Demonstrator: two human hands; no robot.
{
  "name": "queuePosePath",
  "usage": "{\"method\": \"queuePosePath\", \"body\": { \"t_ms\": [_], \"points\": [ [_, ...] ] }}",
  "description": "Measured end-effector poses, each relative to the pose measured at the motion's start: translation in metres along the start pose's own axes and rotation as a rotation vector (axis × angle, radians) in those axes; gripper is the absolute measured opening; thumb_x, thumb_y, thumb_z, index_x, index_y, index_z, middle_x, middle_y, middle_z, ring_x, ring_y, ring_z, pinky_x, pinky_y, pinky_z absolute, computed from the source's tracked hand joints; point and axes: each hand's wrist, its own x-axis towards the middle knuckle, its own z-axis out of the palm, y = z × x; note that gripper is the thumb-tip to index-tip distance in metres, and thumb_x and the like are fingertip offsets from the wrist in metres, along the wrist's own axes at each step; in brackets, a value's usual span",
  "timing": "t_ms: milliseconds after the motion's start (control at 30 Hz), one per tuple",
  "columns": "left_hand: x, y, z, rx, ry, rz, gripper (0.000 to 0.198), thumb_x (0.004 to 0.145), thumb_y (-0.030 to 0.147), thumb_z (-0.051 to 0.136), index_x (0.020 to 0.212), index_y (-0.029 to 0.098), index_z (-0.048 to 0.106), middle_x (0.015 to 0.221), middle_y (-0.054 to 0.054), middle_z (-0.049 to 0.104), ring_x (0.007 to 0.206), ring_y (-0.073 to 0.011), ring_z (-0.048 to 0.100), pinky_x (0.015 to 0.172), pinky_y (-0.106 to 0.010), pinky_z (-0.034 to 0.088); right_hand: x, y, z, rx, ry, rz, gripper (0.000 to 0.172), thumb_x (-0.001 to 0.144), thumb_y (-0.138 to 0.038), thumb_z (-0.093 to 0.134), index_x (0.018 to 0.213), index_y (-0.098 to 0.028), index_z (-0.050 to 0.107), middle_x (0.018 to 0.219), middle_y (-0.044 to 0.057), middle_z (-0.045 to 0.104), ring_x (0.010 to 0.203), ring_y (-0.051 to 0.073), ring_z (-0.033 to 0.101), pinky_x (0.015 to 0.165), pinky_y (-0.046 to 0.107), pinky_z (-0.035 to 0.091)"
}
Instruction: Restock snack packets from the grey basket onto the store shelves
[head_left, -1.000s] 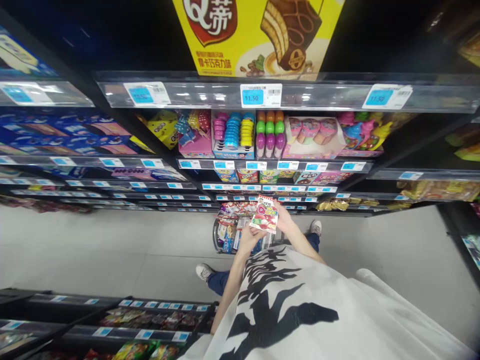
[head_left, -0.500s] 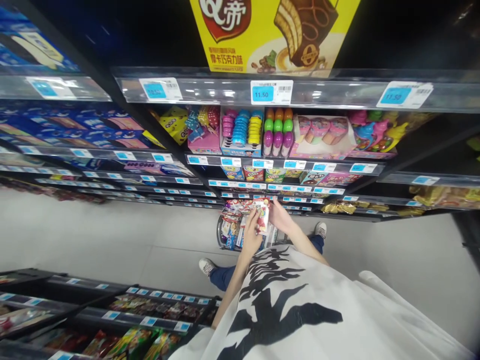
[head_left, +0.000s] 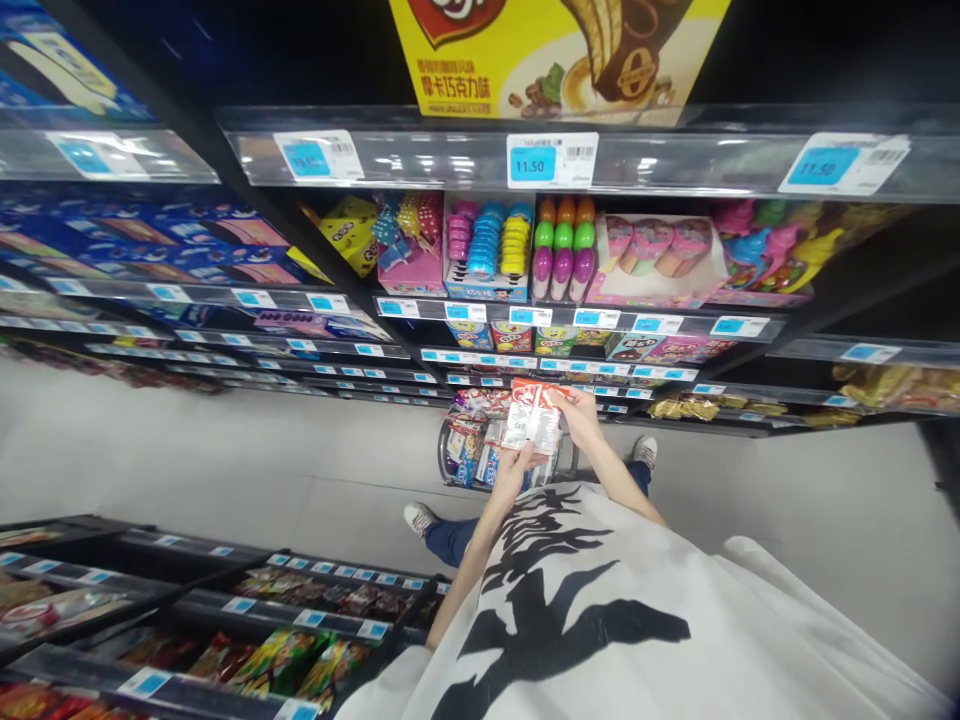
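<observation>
Red-topped packet (head_left: 531,420), silvery white below

Looks from head height, forward and steeply down, over white shirt (head_left: 720,620) to left hand (head_left: 511,470) and right hand (head_left: 583,418); takes in upper shelf edge (head_left: 435,160) close ahead.

The left hand (head_left: 513,470) pinches the lower edge of a red-and-silver packet (head_left: 531,424); the right hand (head_left: 582,414) holds its upper right side. Beneath both hands sits a filled basket (head_left: 442,460), with shelves (head_left: 435,160) ahead.
</observation>
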Motion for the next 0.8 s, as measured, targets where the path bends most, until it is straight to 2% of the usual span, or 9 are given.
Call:
{"method": "queuePosePath", "body": {
  "t_ms": [100, 200, 300, 500, 667, 800],
  "points": [
    [0.0, 0.005, -0.002, 0.197, -0.08, 0.0, 0.069, 0.077, 0.076, 0.063, 0.082, 0.009, 0.079, 0.083, -0.014, 0.078, 0.081, -0.0314, 0.075, 0.09, -0.048, 0.058, 0.003, -0.006, -0.003, -0.017, -0.009, -0.027, 0.038, 0.062, -0.05, 0.089, 0.081, -0.02, 0.077, 0.08, 0.005, 0.077, 0.067, 0.021, 0.069, 0.065, 0.031, 0.054],
    [-0.002, 0.013, -0.001, 0.301, -0.151, 0.061, 0.068, 0.083, 0.074, 0.057, 0.084, 0.01, 0.081, 0.085, -0.014, 0.078, 0.08, -0.0301, 0.075, 0.086, -0.044, 0.059, 0.004, -0.009, -0.006, -0.031, -0.011, -0.046, 0.036, 0.064, -0.05, 0.087, 0.081, -0.02, 0.078, 0.08, 0.005, 0.077, 0.068, 0.021, 0.069, 0.065, 0.032, 0.054],
    [-0.001, 0.015, -0.001, 0.31, -0.189, 0.08, 0.066, 0.087, 0.07, 0.055, 0.089, 0.009, 0.081, 0.087, -0.014, 0.078, 0.08, -0.029, 0.075, 0.083, -0.042, 0.06, 0.004, -0.009, -0.007, -0.046, -0.007, -0.057, 0.039, 0.064, -0.052, 0.086, 0.083, -0.019, 0.078, 0.081, 0.006, 0.078, 0.07, 0.022, 0.07, 0.066, 0.033, 0.054],
    [0.004, 0.007, -0.003, 0.281, -0.182, 0.052, 0.067, 0.085, 0.072, 0.056, 0.086, 0.009, 0.081, 0.085, -0.015, 0.078, 0.076, -0.0277, 0.075, 0.078, -0.039, 0.06, 0.005, -0.006, -0.008, -0.034, -0.006, -0.074, 0.041, 0.063, -0.052, 0.087, 0.088, -0.019, 0.079, 0.083, 0.006, 0.078, 0.071, 0.022, 0.07, 0.069, 0.033, 0.055],
    [0.008, 0.004, -0.002, 0.258, -0.169, 0.035, 0.068, 0.083, 0.073, 0.058, 0.084, 0.009, 0.081, 0.084, -0.015, 0.078, 0.075, -0.027, 0.074, 0.08, -0.04, 0.059, 0.005, -0.006, -0.008, -0.036, 0.047, -0.102, 0.038, 0.064, -0.049, 0.087, 0.086, -0.02, 0.08, 0.081, 0.005, 0.078, 0.07, 0.021, 0.07, 0.067, 0.032, 0.054],
    [0.013, -0.006, -0.001, 0.251, -0.168, 0.032, 0.066, 0.085, 0.071, 0.056, 0.086, 0.01, 0.081, 0.085, -0.014, 0.078, 0.078, -0.0264, 0.075, 0.083, -0.039, 0.058, 0.005, -0.003, -0.011, -0.058, 0.065, -0.129, 0.038, 0.065, -0.051, 0.086, 0.086, -0.02, 0.08, 0.082, 0.005, 0.078, 0.069, 0.021, 0.07, 0.064, 0.031, 0.054]
  ]
}}
